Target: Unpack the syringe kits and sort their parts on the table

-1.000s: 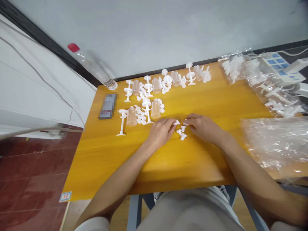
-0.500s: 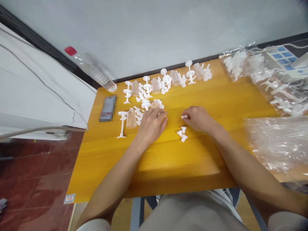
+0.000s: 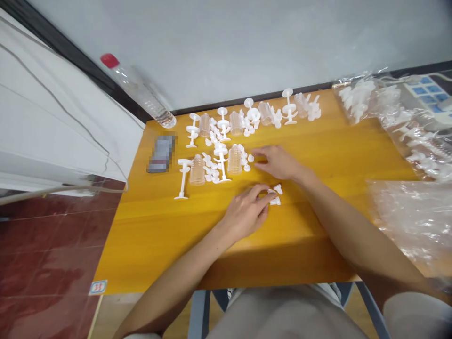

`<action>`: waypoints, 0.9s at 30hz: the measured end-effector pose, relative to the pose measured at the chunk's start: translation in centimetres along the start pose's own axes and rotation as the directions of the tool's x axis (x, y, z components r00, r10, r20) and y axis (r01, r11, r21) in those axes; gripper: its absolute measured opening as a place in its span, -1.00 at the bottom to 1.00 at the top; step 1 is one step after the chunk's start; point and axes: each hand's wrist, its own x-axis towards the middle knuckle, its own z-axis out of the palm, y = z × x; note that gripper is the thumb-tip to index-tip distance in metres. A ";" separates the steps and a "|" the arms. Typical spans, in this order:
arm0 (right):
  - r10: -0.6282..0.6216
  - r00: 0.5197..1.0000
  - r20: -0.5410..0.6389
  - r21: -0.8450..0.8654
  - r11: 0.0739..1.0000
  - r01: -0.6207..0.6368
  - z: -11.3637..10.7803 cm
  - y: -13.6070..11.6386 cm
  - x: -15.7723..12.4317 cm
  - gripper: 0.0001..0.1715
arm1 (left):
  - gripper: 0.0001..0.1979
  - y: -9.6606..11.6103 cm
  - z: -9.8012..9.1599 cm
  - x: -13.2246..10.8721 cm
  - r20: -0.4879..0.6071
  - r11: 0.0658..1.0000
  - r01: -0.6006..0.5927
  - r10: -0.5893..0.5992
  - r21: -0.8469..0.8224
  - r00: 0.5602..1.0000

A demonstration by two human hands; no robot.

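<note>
My left hand (image 3: 247,209) is at a few small white plastic stoppers (image 3: 278,189), its thumb and index finger closed about one of them. My right hand (image 3: 278,162) hovers just above the table with thumb and fingers apart, holding nothing. Close to its fingertips lies a small white round piece (image 3: 251,158), beside a clear ribbed plastic cylinder (image 3: 234,159). To the left of that cylinder lies a white plunger-like rod with discs (image 3: 221,162). Another clear cylinder (image 3: 197,170) and rod (image 3: 182,179) lie farther left, with small white parts (image 3: 212,172) between the sets.
Along the wall runs a back row of similar sets, with clear cylinders (image 3: 236,123). A red-capped bottle (image 3: 141,96) leans on the wall near a blurred phone-like object (image 3: 161,154). Plastic bags of white parts (image 3: 360,96) and a clear bag (image 3: 413,216) cover the right side.
My left hand has moved right and nearer me, from the cylinders to the stoppers. My right hand has moved left and let go of the small white piece. The view shifted slightly.
</note>
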 end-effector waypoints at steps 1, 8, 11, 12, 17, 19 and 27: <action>-0.034 0.999 0.029 -0.036 0.999 0.035 -0.6 0.0 -1.3 -0.57 | -0.62 -0.2 -0.1 0.1 0.009 0.999 -0.030 0.030 0.034 1.000; -0.118 0.980 0.163 -0.122 0.983 0.139 -1.1 0.9 -8.8 -0.57 | -0.79 -1.4 -0.4 1.1 0.069 0.968 0.017 -0.036 0.252 0.997; -0.067 0.988 0.137 -0.141 0.986 0.086 -0.6 1.0 -7.3 -0.69 | -0.75 -1.9 -0.8 1.4 0.065 0.971 0.046 -0.063 0.235 0.996; -0.043 0.991 0.128 -0.146 0.987 0.061 -0.7 1.0 -6.5 -0.71 | -0.75 -2.1 -1.0 1.4 0.062 0.973 0.046 -0.062 0.227 0.996; 0.045 0.995 0.093 -0.147 0.989 -0.031 -2.1 0.2 -6.0 -0.73 | -0.76 -2.7 -1.7 1.0 -0.048 0.969 0.117 -0.109 0.217 0.993; 0.055 0.996 0.076 -0.087 0.995 -0.048 -2.2 -0.1 -7.6 -0.75 | -0.76 -3.1 -1.5 0.9 -0.080 0.966 0.135 -0.120 0.220 0.990; 0.105 0.991 0.077 -0.025 0.994 -0.104 -0.3 -0.5 -8.9 -0.78 | -0.77 -3.0 -0.5 0.7 -0.096 0.960 0.084 -0.060 0.267 0.994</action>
